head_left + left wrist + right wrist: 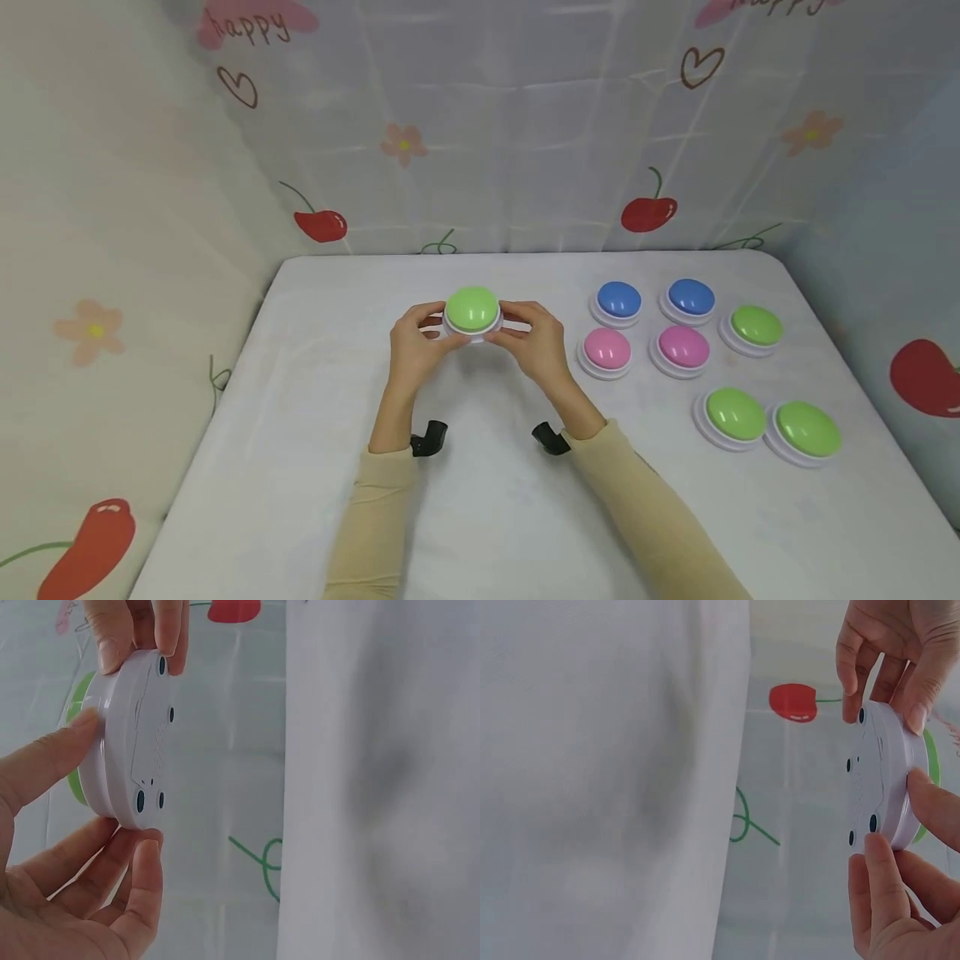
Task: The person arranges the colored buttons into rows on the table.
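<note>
Between both hands, above the table's middle, is a round push button (472, 309) with a green dome and a white base. My left hand (417, 342) grips its left edge, thumb on the near side and fingers behind and under. On the opposite edge my right hand (534, 342) holds it the same way. Seen from the left wrist, the base (142, 742) is off the table, showing small dark feet and a panel seam underneath. The right wrist view shows the same white base (881, 772) with fingers at both ends.
To the right on the white table (300, 467) stand several similar buttons: two blue ones (618, 300) at the back, two pink ones (607, 349) before them, and three green ones (737, 414) farther right. A patterned curtain (510, 167) hangs behind the table.
</note>
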Demonstrator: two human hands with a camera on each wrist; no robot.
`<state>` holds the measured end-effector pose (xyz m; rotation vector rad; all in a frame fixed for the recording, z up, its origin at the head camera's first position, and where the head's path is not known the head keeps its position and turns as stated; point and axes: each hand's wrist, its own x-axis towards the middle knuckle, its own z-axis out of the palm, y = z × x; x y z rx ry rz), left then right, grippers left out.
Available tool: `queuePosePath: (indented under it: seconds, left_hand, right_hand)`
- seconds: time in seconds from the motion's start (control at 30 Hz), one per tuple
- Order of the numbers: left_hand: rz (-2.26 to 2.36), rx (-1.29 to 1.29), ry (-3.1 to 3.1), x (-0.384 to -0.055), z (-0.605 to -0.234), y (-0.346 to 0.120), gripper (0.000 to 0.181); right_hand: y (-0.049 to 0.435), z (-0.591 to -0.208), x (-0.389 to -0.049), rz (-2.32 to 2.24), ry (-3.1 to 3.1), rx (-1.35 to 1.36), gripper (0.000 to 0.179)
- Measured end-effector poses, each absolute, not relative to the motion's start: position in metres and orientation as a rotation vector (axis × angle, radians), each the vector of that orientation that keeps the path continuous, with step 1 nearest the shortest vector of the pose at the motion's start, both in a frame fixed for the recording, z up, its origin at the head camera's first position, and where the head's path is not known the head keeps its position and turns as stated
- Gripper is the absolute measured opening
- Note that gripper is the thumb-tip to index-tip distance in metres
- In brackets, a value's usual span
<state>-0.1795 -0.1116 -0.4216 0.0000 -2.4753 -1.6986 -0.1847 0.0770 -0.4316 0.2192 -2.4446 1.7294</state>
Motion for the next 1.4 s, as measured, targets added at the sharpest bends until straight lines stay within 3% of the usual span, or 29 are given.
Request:
queuePosePath:
  seconds: [0.63,1.4]
  left_hand:
    - [-1.72,0.248,-2.407,-0.196,-0.448,-0.152,0.06]
    - [-1.697,0.446,-2.502,-0.208,-0.479,-0.163,0.062]
  right_hand:
    - [0.024,-0.457,-0.226,1.785,-2.511,0.31,0.052]
    - [0.007,-0.486,-0.242,1.696,-2.646,0.304,0.047]
